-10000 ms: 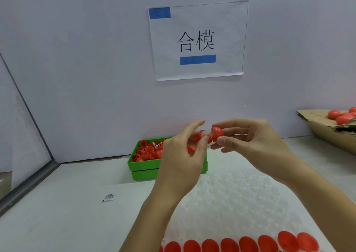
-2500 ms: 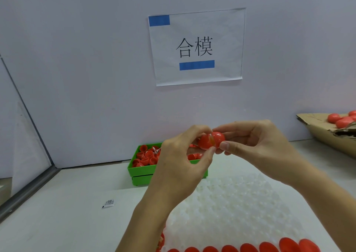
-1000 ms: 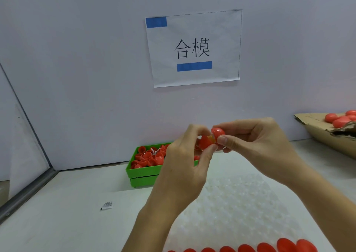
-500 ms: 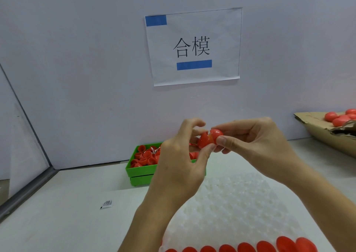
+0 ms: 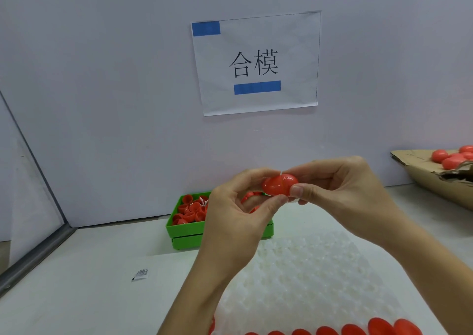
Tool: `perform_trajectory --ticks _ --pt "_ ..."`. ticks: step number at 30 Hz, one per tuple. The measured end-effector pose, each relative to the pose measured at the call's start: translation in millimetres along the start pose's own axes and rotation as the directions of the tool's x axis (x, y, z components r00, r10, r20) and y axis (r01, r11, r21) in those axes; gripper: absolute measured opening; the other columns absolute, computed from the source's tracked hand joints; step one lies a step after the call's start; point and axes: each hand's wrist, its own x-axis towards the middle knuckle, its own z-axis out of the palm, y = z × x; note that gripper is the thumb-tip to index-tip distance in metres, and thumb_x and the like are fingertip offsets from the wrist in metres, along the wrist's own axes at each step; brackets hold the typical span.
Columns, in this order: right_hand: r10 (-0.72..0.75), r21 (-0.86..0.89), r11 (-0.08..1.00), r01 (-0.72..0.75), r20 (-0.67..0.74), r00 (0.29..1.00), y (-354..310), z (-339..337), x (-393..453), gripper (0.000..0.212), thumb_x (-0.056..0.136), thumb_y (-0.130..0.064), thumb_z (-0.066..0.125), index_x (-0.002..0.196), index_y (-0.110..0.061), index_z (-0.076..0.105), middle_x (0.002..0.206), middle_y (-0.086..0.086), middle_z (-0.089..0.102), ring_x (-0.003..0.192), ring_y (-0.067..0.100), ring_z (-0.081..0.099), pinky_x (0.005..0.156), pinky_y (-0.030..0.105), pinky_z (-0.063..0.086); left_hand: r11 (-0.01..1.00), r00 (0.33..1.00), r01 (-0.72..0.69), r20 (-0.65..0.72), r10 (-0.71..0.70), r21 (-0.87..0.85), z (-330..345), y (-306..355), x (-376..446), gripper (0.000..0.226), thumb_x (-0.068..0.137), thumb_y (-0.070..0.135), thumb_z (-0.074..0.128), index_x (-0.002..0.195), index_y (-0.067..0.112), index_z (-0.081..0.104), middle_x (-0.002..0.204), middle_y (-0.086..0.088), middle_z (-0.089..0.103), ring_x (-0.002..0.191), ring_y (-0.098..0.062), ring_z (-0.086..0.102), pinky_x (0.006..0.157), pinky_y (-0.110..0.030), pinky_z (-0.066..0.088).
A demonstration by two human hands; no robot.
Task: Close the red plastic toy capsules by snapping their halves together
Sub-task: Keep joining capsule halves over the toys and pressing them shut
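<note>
Half a second ago the two halves met at an angle; now they sit flush as one rounded red plastic toy capsule (image 5: 280,185), held above the white surface (image 5: 89,270). At far left of the work area, the green plastic bin of loose red halves (image 5: 188,226) stands against the wall. The left hand (image 5: 238,222) pinches the capsule's left half between curled thumb and fingers; the right hand (image 5: 340,194) pinches the right half likewise. Light, stiff and glossy, it probably slips easily, so squeezing on the domed ends, clear of the seam, seems best.
</note>
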Motion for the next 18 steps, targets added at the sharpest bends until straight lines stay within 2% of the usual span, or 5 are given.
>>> perform_trajectory --ticks 7,12,18 --pt "-0.004 -0.044 0.999 0.004 0.0 1.0 1.4 2.2 -0.1 0.018 0.078 -0.027 0.068 0.092 -0.021 0.077 0.079 0.002 0.077 0.068 0.014 0.073 0.062 0.021 0.056 0.998 1.0 0.024 0.019 -0.023 -0.059 -1.6 -2.3 -1.4 0.034 0.075 0.022 0.077 0.109 0.023 0.072 0.1 0.011 0.075 0.096 -0.007 0.072 0.082 -0.015 0.054" --pt "0.039 -0.002 0.999 -0.039 0.016 0.999 1.8 4.2 -0.7 0.022 0.08 -0.029 0.064 0.092 -0.015 0.076 0.077 0.005 0.077 0.07 0.019 0.074 0.061 0.024 0.058 0.997 0.999 0.027 0.045 -0.023 -0.074 -5.2 -1.3 -1.0 0.031 0.076 0.022 0.075 0.106 0.027 0.071 0.098 0.012 0.075 0.096 -0.006 0.071 0.081 -0.014 0.054" --pt "0.078 0.053 0.996 -0.078 0.011 0.997 1.6 6.5 -0.8 0.022 0.079 -0.029 0.064 0.091 -0.016 0.076 0.076 0.007 0.077 0.07 0.023 0.075 0.061 0.024 0.058 0.998 0.999 0.032 0.027 -0.031 -0.049 -7.8 0.9 -1.5 0.028 0.076 0.027 0.074 0.103 0.031 0.071 0.093 0.016 0.075 0.093 -0.001 0.07 0.077 -0.01 0.053"
